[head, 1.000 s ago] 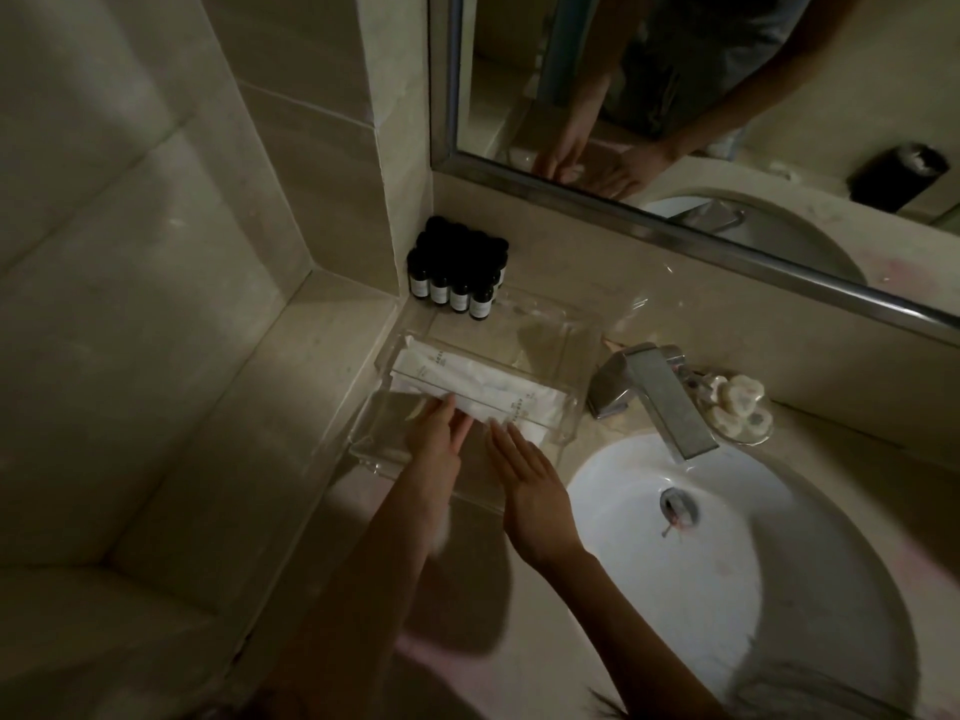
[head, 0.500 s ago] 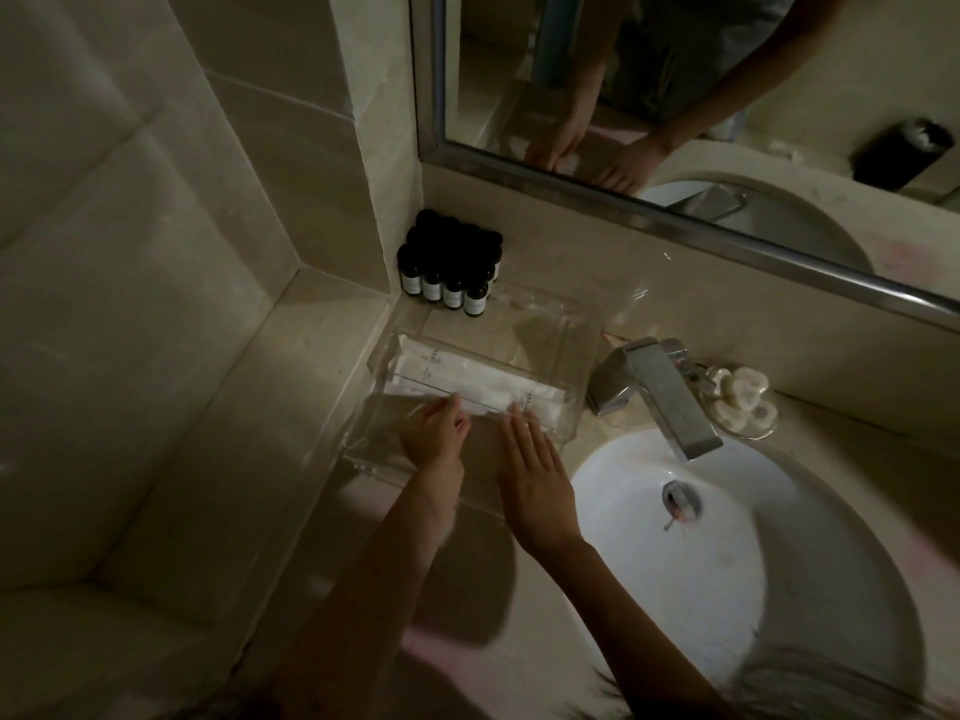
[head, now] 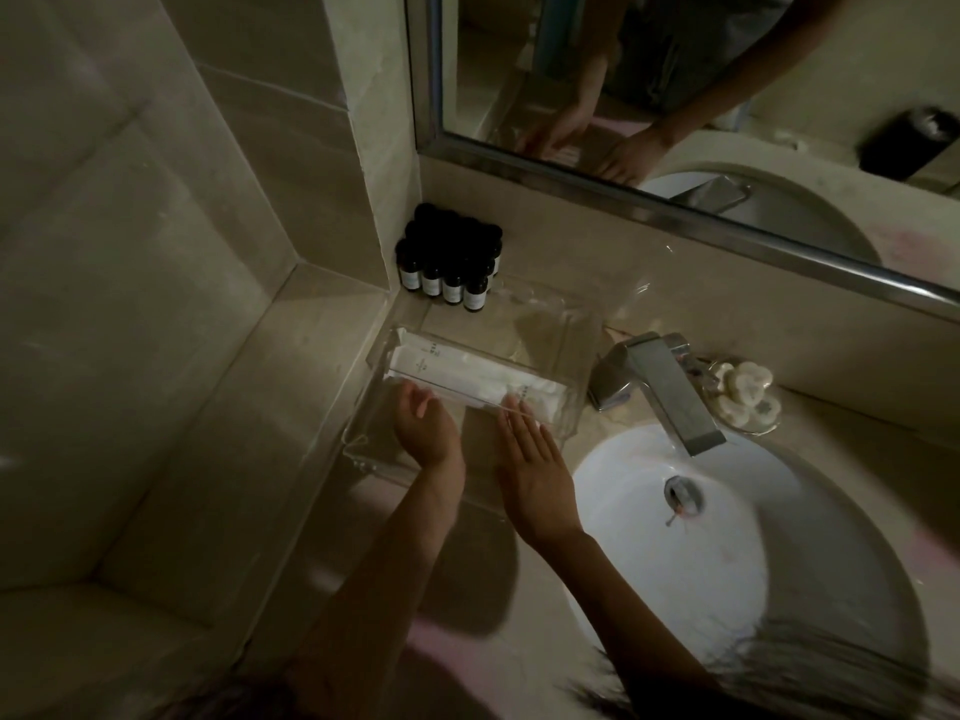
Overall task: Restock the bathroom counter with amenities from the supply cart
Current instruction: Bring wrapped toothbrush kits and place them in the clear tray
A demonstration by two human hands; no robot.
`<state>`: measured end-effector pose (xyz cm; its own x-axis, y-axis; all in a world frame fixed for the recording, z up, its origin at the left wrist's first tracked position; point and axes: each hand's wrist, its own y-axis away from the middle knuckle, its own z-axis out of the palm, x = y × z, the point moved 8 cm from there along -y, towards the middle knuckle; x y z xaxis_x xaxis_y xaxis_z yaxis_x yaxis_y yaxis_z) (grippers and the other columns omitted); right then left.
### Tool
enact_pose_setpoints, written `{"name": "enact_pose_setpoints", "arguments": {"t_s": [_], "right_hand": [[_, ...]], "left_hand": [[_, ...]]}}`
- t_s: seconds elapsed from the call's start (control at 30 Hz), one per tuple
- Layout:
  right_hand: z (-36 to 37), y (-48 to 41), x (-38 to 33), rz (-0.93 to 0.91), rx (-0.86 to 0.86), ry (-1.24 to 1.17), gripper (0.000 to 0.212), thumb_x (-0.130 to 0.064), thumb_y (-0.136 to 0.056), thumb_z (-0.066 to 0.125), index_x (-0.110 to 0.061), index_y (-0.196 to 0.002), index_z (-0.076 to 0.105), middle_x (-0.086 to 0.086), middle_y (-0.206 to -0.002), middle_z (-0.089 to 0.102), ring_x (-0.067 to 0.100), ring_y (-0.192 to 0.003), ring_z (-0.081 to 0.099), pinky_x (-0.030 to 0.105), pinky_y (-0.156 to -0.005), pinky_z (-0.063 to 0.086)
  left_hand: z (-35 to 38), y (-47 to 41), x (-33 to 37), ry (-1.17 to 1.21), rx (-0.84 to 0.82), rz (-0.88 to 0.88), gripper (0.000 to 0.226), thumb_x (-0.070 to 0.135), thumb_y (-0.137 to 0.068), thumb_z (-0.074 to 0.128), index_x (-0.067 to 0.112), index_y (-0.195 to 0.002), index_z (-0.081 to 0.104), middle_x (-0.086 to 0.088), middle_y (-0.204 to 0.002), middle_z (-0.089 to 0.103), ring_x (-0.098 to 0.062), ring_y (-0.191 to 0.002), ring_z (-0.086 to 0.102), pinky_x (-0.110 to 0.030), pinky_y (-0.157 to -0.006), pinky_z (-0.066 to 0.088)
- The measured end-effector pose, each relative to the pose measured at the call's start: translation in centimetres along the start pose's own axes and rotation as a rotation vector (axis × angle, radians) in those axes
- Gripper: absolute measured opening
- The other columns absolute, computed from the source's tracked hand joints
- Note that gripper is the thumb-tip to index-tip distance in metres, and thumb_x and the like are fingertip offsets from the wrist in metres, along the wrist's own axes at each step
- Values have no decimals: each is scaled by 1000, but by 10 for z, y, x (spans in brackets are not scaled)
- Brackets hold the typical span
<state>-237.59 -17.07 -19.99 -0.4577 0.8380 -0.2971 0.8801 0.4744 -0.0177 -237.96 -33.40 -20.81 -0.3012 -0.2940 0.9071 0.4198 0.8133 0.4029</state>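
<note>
White packets (head: 467,374) are lying in the clear tray (head: 374,433); left hand (head: 426,431) and right hand (head: 537,459), both released, are seemingly squaring them: nudging evenly is looking wisest.

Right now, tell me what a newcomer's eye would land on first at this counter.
The bright white sink basin at lower right stands out in the dim room, a steel faucet reaching over it. Left of it, the left hand and right hand reach into a clear tray, fingertips at the white packets lying there. Behind the tray, a cluster of dark bottles stands in the corner by the mirror.
</note>
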Motion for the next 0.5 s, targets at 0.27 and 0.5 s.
{"name": "enact_pose_setpoints", "arguments": {"t_s": [0.27, 0.5], "right_hand": [[-10, 7, 0, -4, 48, -64, 67, -11, -92, 57, -11, -151, 25, 7, -158, 21, 20, -147, 16, 37, -118, 21], [-16, 19, -2, -12, 101, -82, 65, -9, -91, 62, -9, -149, 33, 8, -155, 31, 21, -144, 25, 38, -113, 33]], "left_hand": [[-8, -2, -8, 134, -12, -82, 41, -12, -87, 50, -5, -127, 54, -20, -126, 60, -29, -117, 58, -43, -99, 48], [-6, -10, -17, 219, -30, -163, 42, -15, -86, 51, -4, -126, 54, -21, -127, 58, -32, -118, 57, -50, -101, 46]]}}
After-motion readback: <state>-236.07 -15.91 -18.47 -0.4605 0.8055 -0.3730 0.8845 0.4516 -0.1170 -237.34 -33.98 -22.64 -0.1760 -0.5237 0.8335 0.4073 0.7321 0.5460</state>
